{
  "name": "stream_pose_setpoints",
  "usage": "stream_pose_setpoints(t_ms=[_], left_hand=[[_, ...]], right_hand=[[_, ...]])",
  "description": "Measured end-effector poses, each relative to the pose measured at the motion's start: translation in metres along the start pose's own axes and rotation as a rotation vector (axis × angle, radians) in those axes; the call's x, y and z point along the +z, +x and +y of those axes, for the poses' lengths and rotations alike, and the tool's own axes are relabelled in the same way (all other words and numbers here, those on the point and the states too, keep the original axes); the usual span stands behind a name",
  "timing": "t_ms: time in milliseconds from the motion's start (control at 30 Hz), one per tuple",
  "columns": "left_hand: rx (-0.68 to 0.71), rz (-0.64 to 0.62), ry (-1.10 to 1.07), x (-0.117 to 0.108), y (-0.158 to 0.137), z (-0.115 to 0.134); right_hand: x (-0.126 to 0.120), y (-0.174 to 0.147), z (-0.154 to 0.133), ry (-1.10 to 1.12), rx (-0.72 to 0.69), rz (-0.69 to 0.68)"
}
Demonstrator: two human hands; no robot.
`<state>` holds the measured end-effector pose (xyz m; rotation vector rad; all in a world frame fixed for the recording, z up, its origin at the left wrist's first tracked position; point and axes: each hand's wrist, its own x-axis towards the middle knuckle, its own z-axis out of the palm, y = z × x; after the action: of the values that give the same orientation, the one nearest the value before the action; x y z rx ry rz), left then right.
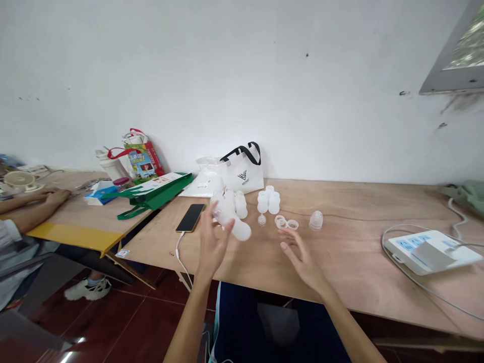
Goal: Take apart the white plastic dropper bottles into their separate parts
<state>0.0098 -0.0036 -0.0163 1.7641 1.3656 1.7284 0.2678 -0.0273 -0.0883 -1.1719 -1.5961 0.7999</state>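
Note:
A translucent white plastic bottle (240, 229) is tilted in my left hand (212, 246), between the fingers and thumb; motion blurs the grip a little. Behind it, several similar white bottles (240, 205) stand close together, partly covered by the hand. My right hand (304, 262) is over the table with its fingers apart, holding nothing. Just beyond its fingertips lie a few clear plastic rings (292, 225). A small clear nipple-shaped piece (261, 220) sits left of the rings, in front of another cluster of white bottles (268, 201). To the right rests a clear domed cap (316, 221).
A black phone (190, 218) with a white cable lies left on the wooden table (355, 252). White bags (244, 176) lean against the wall. Left are a green bag (159, 194) and a person's arms (41, 199). A white device (433, 252) with cords sits right.

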Motion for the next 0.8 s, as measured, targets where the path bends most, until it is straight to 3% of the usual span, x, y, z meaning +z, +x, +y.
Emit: stream_pose_setpoints(t_ms=[133, 267, 433, 567, 733, 800], left_hand=[[-0.196, -0.443, -0.343, 0.037, -0.027, 0.008], [-0.239, -0.575, -0.444, 0.064, -0.049, 0.02], [-0.226, -0.777, -0.511, 0.058, -0.041, 0.028], [-0.271, -0.723, -0.582, 0.06, -0.037, 0.017], [-0.376, -0.463, -0.468, 0.081, -0.051, 0.004], [-0.36, -0.477, -0.413, 0.083, -0.054, 0.004]], right_hand=[[-0.008, -0.008, -0.021, -0.05, 0.025, -0.125], [-0.021, -0.01, -0.031, -0.087, 0.089, -0.244], [-0.032, -0.009, -0.031, -0.012, 0.072, -0.328], [-0.03, -0.009, -0.032, -0.119, 0.073, -0.313], [-0.022, -0.008, -0.035, -0.531, 0.06, -0.185], [-0.02, -0.007, -0.034, -0.538, 0.041, -0.148]])
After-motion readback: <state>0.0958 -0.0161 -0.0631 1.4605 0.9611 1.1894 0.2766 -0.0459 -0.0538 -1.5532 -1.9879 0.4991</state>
